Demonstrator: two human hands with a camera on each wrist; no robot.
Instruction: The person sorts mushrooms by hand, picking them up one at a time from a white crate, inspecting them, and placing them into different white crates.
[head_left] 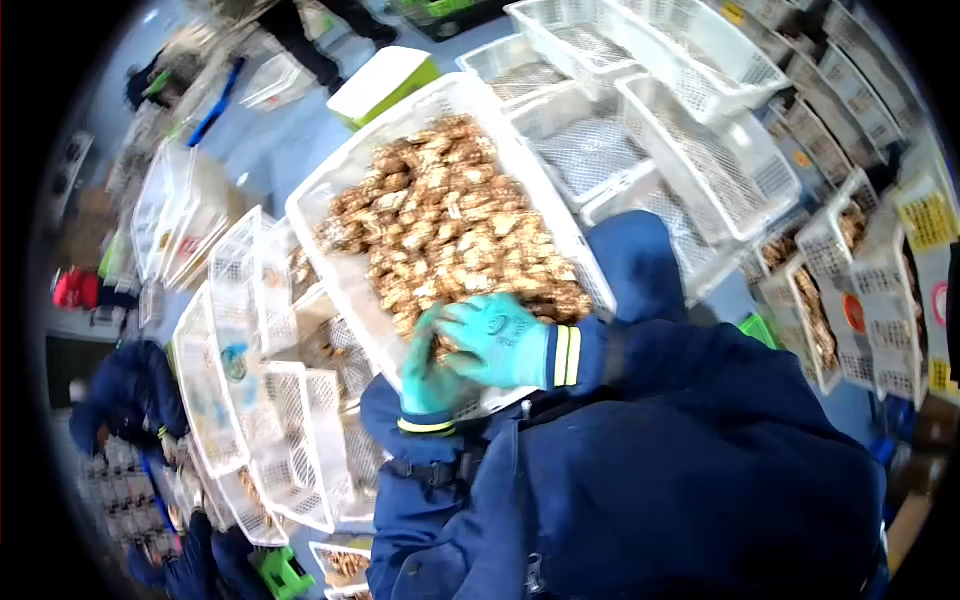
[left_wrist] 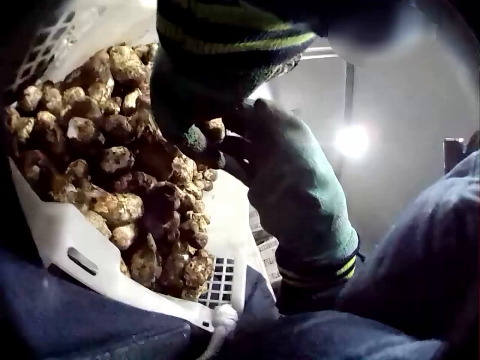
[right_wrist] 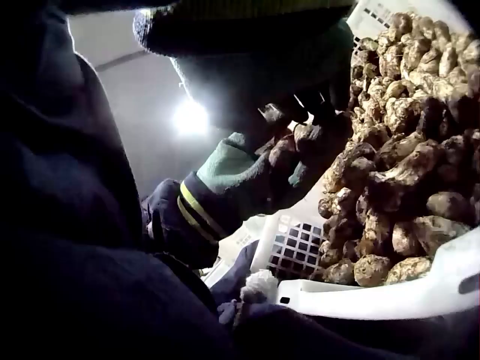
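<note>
Both hands wear teal gloves and meet over the near end of a white basket (head_left: 335,270), heaped with knobbly brown pieces (head_left: 450,220) like mushrooms or tubers. My left hand (head_left: 428,372) is turned inward, its fingers curled around a few pieces (right_wrist: 282,155). From the other side my right hand (head_left: 503,340) reaches over, fingers bent onto the same small handful. The right wrist view shows the left hand (right_wrist: 232,169) low, under the darker right hand (right_wrist: 259,79). Between the gloves a small piece (left_wrist: 215,130) shows in the left wrist view. Much of the grip is hidden by the fingers.
White mesh baskets (head_left: 580,140) stand beyond the basket, and more baskets (head_left: 290,450) are at the left. Stacked crates (head_left: 880,310) with brown pieces line the right. A green-and-white box (head_left: 385,85) stands behind. Other people (head_left: 130,395) work at far left.
</note>
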